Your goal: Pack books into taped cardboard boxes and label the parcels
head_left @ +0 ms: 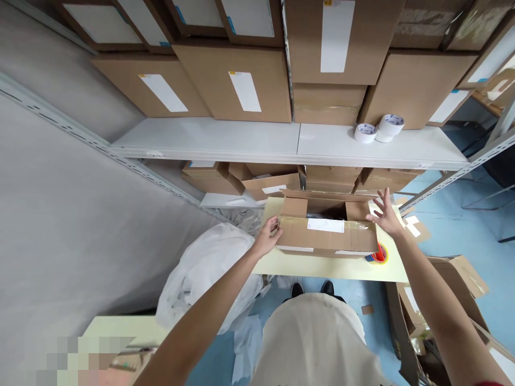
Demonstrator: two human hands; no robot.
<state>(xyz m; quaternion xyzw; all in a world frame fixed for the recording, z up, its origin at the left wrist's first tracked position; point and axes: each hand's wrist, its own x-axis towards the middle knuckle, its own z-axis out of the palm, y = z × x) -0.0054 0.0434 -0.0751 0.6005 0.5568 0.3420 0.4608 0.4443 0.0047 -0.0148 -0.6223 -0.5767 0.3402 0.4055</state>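
An open cardboard box with a white label on its near flap sits on a pale yellow table. My left hand curls against the box's left end, its fingers closed on the flap edge. At the right end of the box my right hand hovers with fingers spread, holding nothing. A red tape dispenser lies on the table just right of the box, under my right wrist.
A white metal shelf runs across in front, stacked with labelled cardboard boxes and two tape rolls. More boxes sit beneath it. A white plastic bag lies left of the table. An open carton stands on the blue floor at right.
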